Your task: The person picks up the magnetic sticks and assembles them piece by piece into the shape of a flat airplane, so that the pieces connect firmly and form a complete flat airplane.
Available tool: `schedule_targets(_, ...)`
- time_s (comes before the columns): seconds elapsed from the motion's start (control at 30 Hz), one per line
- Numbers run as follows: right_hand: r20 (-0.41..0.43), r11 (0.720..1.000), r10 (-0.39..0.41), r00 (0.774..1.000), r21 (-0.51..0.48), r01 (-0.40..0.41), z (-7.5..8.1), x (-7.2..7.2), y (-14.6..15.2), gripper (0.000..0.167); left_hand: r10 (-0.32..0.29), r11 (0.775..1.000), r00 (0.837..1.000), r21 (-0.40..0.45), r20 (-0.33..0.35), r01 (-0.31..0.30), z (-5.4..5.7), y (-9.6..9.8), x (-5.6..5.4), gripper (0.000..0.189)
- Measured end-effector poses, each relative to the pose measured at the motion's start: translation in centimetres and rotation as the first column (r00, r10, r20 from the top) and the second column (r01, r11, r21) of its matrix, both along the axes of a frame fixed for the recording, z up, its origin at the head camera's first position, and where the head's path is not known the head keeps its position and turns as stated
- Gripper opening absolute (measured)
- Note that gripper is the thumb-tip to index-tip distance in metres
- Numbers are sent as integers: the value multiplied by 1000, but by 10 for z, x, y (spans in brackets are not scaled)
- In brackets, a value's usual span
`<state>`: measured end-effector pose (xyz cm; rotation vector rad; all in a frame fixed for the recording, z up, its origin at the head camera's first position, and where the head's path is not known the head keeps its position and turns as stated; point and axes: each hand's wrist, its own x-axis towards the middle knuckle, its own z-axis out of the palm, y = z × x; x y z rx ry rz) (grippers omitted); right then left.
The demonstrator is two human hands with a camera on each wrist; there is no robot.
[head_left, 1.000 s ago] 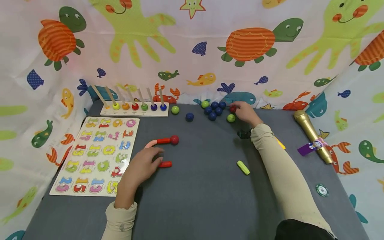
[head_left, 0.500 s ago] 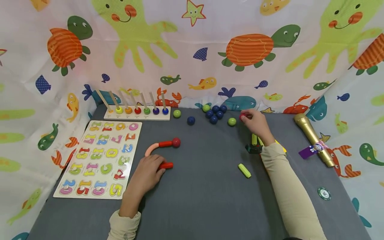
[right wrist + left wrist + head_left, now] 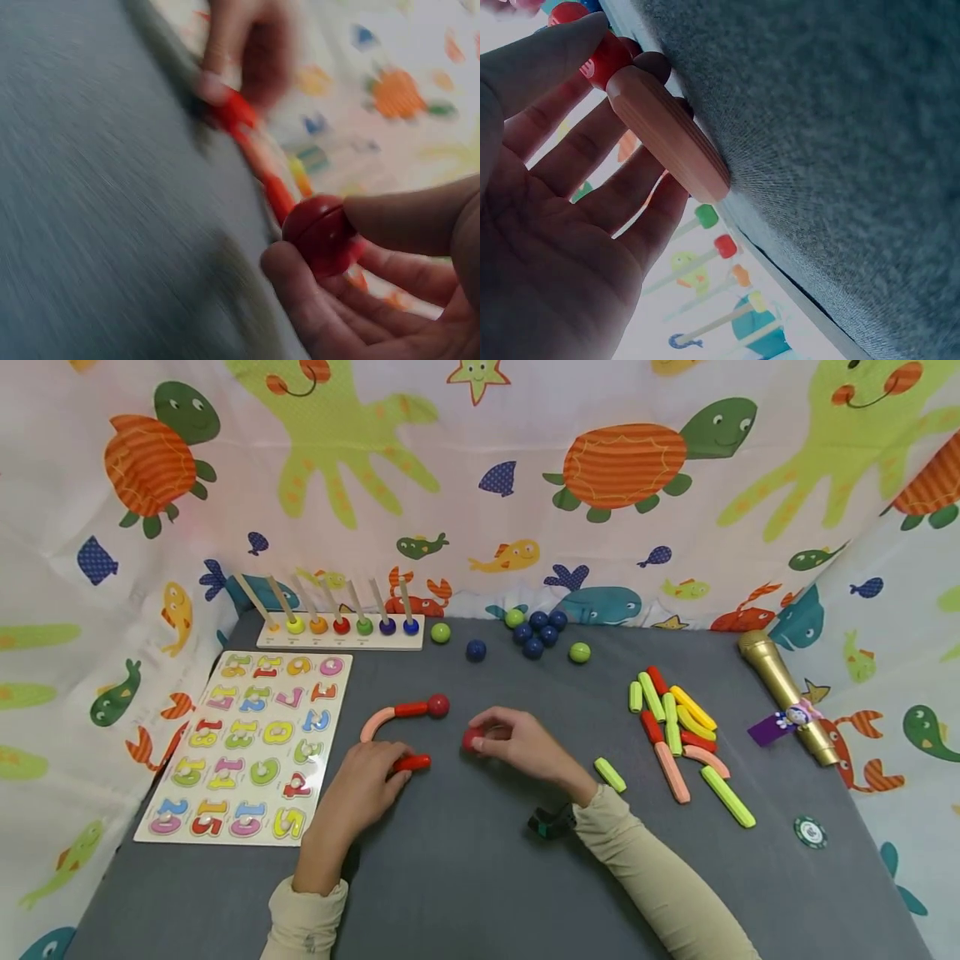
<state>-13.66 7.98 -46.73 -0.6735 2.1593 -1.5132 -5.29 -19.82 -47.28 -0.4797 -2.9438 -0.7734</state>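
My right hand [image 3: 517,745] pinches a red ball [image 3: 324,234] between thumb and fingers, above the middle of the table. To its left, my left hand [image 3: 365,785] holds a short red stick [image 3: 412,763], with the thumb over it in the left wrist view. A curved pink stick [image 3: 667,135] runs on from this red stick and partly hides behind the left hand in the head view. At the pink stick's far end lies another red stick [image 3: 410,709], with a second red ball [image 3: 438,706] at its tip.
A number puzzle board [image 3: 247,747] and a peg rack [image 3: 341,637] stand left. Blue and green balls [image 3: 538,622] lie at the back. Coloured sticks [image 3: 670,727], a gold microphone [image 3: 787,693] and a chip [image 3: 811,832] are right; one green stick [image 3: 610,774] lies apart.
My right hand has carried the red ball from the back right toward the left hand, uncovering the coloured sticks. My left hand has closed its fingers on the near red stick.
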Motion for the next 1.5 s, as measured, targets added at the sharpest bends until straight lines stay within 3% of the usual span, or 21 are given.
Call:
schedule_targets(0.17, -155, 994, 105, 982, 29, -101, -4, 19, -37, 26, -16, 1000, 999, 3, -42, 17, 1, 2, -3, 21)
schedule_targets(0.3, -238, 992, 127, 963, 45, -120, -7, 26, -47, 25, -31, 1000, 997, 4, -69, 31, 2, 1, -2, 19)
schedule_targets(0.57, -247, 992, 113, 962, 75, -97, -3, 24, -20, 29, -9, 999, 999, -47, -49, 7, 4, 1, 1, 23)
schedule_targets(0.7, -272, 994, 55, 961, 103, -27, 0, 24, 13, 26, 2, 999, 999, -54, -39, -4, 3, 1, 3, 23)
schedule_targets(0.8, -326, 991, -14, 945, 120, 56, 4, 28, 41, 23, -3, 999, 999, -50, -41, 1, 3, 1, 3, 23)
schedule_targets(0.93, -428, 970, -115, 896, 146, 195, 9, 37, 82, 20, -14, 999, 999, -47, -43, 12, 2, 2, 2, 24)
schedule_targets(1.1, -514, 906, -196, 835, 231, 354, 10, 44, 129, 23, -7, 1000, 1000, -24, -14, 6, 4, 3, 5, 23)
schedule_targets(1.17, -508, 878, -204, 837, 284, 386, 10, 48, 142, 26, -1, 1000, 1000, -16, 1, 1, 5, 3, 7, 23)
schedule_targets(1.27, -474, 846, -195, 859, 362, 392, 9, 53, 156, 28, 2, 1000, 1000, -18, 21, -2, 5, 3, 8, 23)
schedule_targets(1.4, -427, 852, -167, 889, 391, 348, 1, 58, 161, 23, 7, 999, 997, -35, 74, -5, 6, 4, 9, 24)
schedule_targets(1.5, -418, 865, -138, 898, 390, 314, -7, 58, 159, 19, 3, 999, 993, -35, 119, 1, 8, 4, 10, 26)
